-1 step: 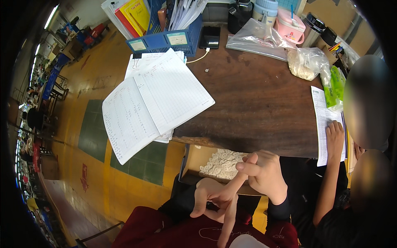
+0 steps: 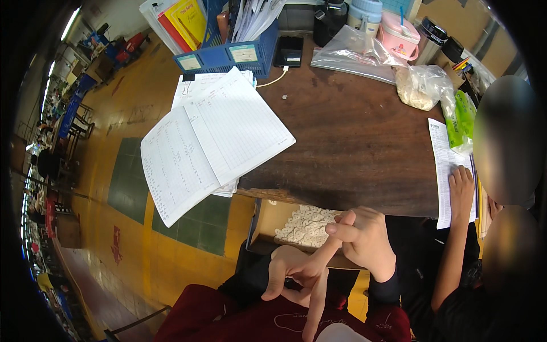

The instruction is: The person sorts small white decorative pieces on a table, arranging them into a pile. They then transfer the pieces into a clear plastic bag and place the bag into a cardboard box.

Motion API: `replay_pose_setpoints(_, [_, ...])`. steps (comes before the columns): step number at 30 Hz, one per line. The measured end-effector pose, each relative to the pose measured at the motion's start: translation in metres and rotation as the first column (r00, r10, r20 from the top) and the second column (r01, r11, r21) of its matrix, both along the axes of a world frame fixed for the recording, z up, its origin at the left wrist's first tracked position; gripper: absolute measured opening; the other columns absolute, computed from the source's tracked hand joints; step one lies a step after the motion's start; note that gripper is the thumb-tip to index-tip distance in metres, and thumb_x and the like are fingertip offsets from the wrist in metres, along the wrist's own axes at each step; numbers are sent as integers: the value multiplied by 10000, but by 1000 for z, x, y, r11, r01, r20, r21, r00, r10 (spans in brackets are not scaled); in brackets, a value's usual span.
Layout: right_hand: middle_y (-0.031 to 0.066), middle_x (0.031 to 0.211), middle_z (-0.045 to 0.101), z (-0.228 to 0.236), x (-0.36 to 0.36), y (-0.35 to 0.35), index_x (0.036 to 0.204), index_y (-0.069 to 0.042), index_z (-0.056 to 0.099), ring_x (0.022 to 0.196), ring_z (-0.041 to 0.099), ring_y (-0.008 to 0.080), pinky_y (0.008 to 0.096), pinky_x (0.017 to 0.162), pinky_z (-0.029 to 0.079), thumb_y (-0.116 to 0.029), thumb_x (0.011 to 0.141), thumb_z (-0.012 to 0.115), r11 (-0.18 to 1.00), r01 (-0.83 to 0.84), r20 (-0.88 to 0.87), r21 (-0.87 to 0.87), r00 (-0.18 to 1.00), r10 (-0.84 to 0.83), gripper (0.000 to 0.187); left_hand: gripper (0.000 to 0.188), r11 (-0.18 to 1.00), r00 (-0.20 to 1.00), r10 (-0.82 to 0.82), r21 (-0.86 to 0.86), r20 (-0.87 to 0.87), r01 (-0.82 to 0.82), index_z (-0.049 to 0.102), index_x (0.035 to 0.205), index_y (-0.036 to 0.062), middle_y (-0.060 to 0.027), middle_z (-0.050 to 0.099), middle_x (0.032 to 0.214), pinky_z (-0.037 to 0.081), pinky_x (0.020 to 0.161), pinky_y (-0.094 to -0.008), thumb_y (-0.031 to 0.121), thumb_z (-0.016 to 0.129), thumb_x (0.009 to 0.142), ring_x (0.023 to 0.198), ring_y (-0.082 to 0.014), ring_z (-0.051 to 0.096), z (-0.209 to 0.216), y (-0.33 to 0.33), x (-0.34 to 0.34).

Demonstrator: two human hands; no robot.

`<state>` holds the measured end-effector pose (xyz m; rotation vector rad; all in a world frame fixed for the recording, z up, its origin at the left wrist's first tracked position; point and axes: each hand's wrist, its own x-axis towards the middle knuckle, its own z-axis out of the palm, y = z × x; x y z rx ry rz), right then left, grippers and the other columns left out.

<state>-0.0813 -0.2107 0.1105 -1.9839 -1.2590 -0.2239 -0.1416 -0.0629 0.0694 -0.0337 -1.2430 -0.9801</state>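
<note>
My left hand (image 2: pixel 296 272) is in front of the desk, its fingers spread and nothing visible in them. One of its fingers reaches up to my right hand (image 2: pixel 369 242), whose fingers are curled closed around it near the tip. Just beyond both hands, partly covered by them, is a shallow cardboard box (image 2: pixel 263 228). Inside it lies a heap of small off-white round pieces (image 2: pixel 305 227), seemingly with holes in their middles.
An open notebook (image 2: pixel 219 134) lies on loose papers at the desk's left. Behind it stand a blue file holder (image 2: pixel 250 54) and a phone (image 2: pixel 289 51) on a cable. Bags, jars and a pink container (image 2: pixel 399 35) fill the back right. Another person's hand (image 2: pixel 461 185) rests on a printed sheet.
</note>
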Motion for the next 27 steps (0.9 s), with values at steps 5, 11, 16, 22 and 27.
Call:
replay_pose_setpoints(5, [-9,651,590,-3,-1,-5,1188,-413,734,549,583,211,349,516,464,1,699,698,1000,14,17,26,1000,-14,641,1216,958,949,140,-205,-281,-202,-196,1552,339,-19,736,812,358,492,-233,341,826,894,430,-32,475,-5,-13,-17])
replay_pose_setpoints(11, [14,653,602,-3,18,-15,1233,-386,725,559,599,222,362,546,485,11,742,634,975,190,169,-118,971,-168,638,1402,881,887,-154,-467,-436,-77,-382,1461,504,-192,449,1368,394,676,-299,82,815,866,761,-115,475,12,-29,6])
replay_pose_setpoints(16, [126,823,653,-10,92,-41,1386,-110,610,794,656,328,445,688,512,-24,801,675,759,651,234,-21,741,-629,595,1394,561,396,795,308,-459,-768,-245,1587,437,-21,-308,1696,49,1261,-523,-115,739,770,1592,-282,-170,67,-24,37])
replay_pose_setpoints(22, [193,1383,565,-74,119,-63,1449,-122,542,1316,527,352,498,1078,433,-153,846,726,797,593,370,-112,769,-520,632,1282,-432,-568,596,-370,568,-822,-183,1611,339,-255,-214,1637,149,1130,-646,-128,638,744,1401,-514,41,70,-107,90])
replay_pose_setpoints(27, [91,1553,463,-105,130,-47,1615,-185,326,1474,379,281,446,1198,308,-372,1032,539,587,729,324,-352,684,-654,648,1187,-308,-492,440,-389,751,-868,-29,1658,320,-442,-64,1595,333,1021,-714,-137,563,736,1226,-684,348,45,-146,106])
